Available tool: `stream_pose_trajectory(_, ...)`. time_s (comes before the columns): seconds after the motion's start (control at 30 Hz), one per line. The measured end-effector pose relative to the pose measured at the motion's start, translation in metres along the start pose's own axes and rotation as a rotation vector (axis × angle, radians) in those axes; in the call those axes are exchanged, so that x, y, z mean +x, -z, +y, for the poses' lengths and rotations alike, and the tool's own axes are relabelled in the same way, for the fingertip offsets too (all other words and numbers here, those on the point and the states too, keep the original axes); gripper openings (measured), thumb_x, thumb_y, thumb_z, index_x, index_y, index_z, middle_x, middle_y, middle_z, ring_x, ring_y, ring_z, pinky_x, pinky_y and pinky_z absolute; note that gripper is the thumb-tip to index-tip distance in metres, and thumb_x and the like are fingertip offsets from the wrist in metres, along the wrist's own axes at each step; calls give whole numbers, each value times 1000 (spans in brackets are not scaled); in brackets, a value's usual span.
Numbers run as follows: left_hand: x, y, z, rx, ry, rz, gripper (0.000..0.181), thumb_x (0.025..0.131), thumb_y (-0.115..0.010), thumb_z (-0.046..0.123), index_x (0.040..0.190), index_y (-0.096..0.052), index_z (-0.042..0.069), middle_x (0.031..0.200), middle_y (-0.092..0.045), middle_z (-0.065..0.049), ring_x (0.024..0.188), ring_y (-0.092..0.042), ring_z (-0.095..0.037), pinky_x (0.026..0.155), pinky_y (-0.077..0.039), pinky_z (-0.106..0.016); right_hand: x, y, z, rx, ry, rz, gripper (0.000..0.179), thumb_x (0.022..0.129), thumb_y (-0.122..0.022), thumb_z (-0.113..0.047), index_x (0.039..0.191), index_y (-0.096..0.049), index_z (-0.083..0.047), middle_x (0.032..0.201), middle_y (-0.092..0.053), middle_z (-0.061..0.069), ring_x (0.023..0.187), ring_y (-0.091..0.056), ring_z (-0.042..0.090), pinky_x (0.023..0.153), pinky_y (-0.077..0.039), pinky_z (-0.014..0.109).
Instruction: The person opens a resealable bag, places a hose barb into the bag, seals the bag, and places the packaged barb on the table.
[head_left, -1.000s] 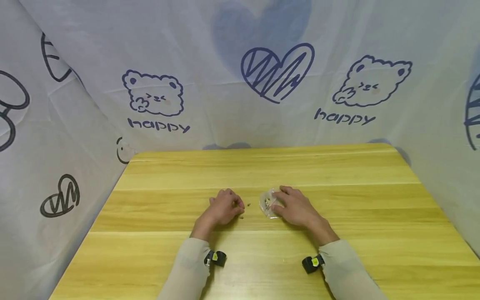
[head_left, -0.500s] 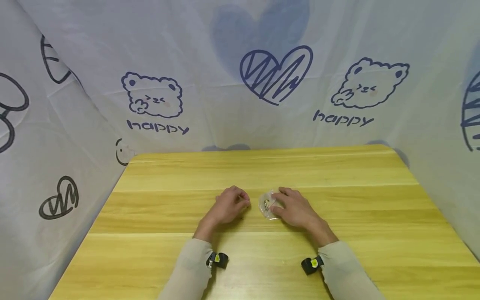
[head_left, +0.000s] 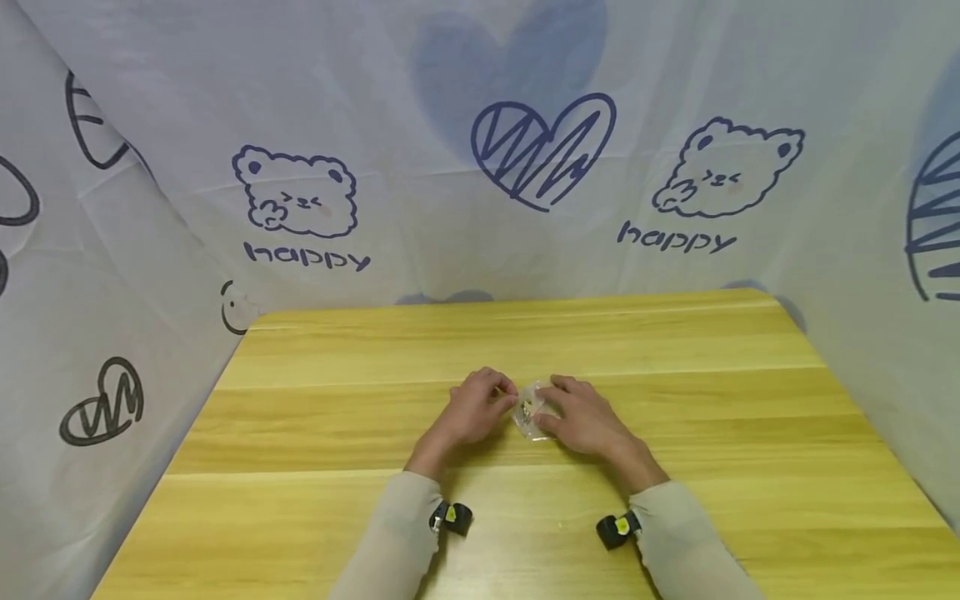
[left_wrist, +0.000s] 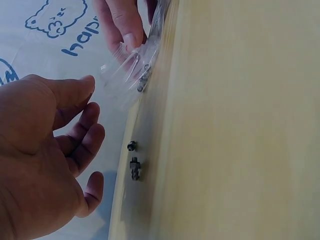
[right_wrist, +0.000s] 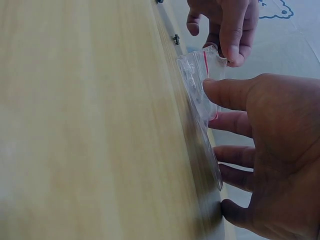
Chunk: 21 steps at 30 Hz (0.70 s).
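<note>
My right hand (head_left: pixel 588 418) holds a small clear zip-lock bag (head_left: pixel 528 425) between thumb and fingers, low over the table. Several small metal pieces (left_wrist: pixel 144 78) show through its plastic in the left wrist view, and a red seal line (right_wrist: pixel 205 64) crosses it in the right wrist view. My left hand (head_left: pixel 478 410) is right at the bag's left edge, thumb and forefinger pinched together. A tiny dark speck shows at those fingertips (right_wrist: pixel 233 54), mostly hidden. Beneath the left hand, a short dark metal fitting (left_wrist: pixel 131 146) and a longer ribbed one (left_wrist: pixel 134 169) lie on the table.
The wood-grain table (head_left: pixel 315 517) reaches back to a white cloth (head_left: pixel 420 217) printed with hearts and bears, which also hangs at both sides. Each wrist wears a black camera on a strap.
My left hand has moved right, from beside the loose fittings to the bag's edge. The right hand has stayed nearly in place with the bag.
</note>
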<state>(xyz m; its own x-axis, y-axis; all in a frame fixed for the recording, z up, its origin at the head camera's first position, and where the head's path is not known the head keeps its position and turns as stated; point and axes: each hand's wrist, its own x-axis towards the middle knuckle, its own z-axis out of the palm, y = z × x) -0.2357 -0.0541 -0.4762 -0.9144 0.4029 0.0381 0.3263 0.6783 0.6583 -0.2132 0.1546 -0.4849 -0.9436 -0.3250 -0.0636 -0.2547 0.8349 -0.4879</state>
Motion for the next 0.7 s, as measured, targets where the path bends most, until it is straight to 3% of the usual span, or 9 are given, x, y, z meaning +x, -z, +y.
stream_pose_trajectory(0.43,11,-6,9,28,-24,-53,13,97,-58,26,94,-66,17,113,-56,-5,102,-51,-20,83,-31,-43,1,2,-1,-7,10,-4,48,97,-55,-39,138,-53,-16,153,-37,16,139,-35,40,107,-31,60)
stream_pose_trajectory(0.7,11,-10,11,37,4,-80,12,98,-56,25,92,-65,19,114,-54,-4,110,-50,-22,87,-32,-49,-1,1,-1,-16,19,4,48,96,-56,-38,138,-53,-14,152,-39,16,137,-37,39,106,-33,60)
